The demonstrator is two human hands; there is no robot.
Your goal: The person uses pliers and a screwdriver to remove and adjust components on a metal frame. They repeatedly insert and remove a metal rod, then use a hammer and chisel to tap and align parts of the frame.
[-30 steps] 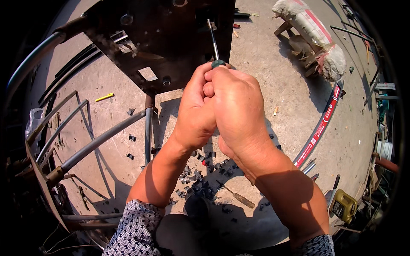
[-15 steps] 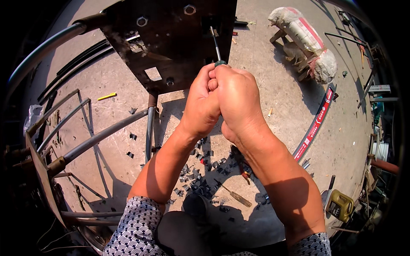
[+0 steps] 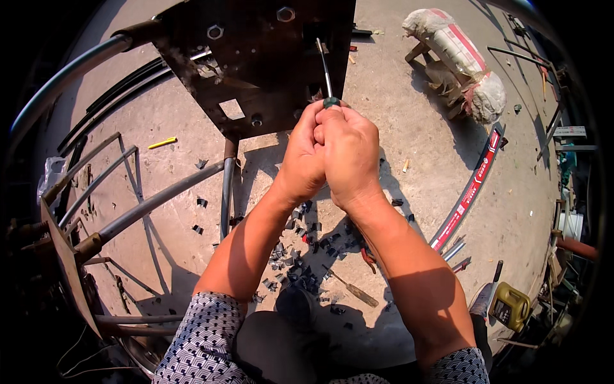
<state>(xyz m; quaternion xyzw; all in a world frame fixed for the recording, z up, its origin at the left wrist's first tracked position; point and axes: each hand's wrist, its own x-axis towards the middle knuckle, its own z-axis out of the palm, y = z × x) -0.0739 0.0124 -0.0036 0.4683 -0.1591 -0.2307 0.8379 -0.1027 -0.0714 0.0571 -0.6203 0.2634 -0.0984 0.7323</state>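
Both my hands are closed together around the dark green handle of a screwdriver point(image 3: 325, 67). My left hand point(image 3: 300, 160) wraps it from the left, and my right hand point(image 3: 353, 153) lies over it from the right. Most of the handle is hidden by the fingers. The metal shaft points away from me, and its tip lies at a square hole near the right edge of a dark steel plate point(image 3: 256, 70). Whether the tip touches anything inside is too dark to tell. Hex nuts point(image 3: 286, 14) and further square cutouts show on the plate.
Many small black clips point(image 3: 307, 256) litter the floor under my arms, near another screwdriver point(image 3: 354, 289) and red-handled pliers point(image 3: 368, 259). Left are metal tubes point(image 3: 153, 208) and a yellow marker point(image 3: 162, 143). A padded stool point(image 3: 451, 51), red-labelled strip point(image 3: 470, 189) and olive jug point(image 3: 510, 307) are at right.
My right hand has turned on the screwdriver handle and its forearm has drawn slightly inward. The shaft's tip stays at the same hole. My left hand has barely moved.
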